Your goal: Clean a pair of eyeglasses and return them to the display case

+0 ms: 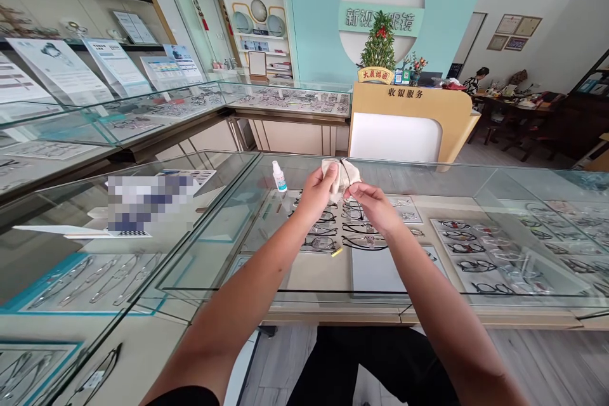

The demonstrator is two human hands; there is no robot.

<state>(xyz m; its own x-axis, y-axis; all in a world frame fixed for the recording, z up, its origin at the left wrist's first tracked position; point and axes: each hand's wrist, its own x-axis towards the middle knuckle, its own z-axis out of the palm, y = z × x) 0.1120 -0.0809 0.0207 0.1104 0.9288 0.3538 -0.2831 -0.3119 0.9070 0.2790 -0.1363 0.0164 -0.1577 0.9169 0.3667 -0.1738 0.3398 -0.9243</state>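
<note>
Above the glass counter, my left hand (320,185) is closed on a pale beige cloth (351,171), its thumb pressed over the front. A thin dark part of a pair of eyeglasses (344,167) shows against the cloth; the fabric and fingers hide most of the frame. My right hand (368,200) pinches the lower right side of the eyeglasses with thumb and forefinger, close to the cloth. Left of my hands, a small white spray bottle (279,177) with a blue-marked label stands upright on the glass top.
Rows of eyeglasses (364,242) lie inside the glass display counter (304,288) below my hands. Papers (90,228) rest on the left counter. Beyond stands a wooden cashier desk (404,101) with a plant (378,44). A person (476,81) is at a far table.
</note>
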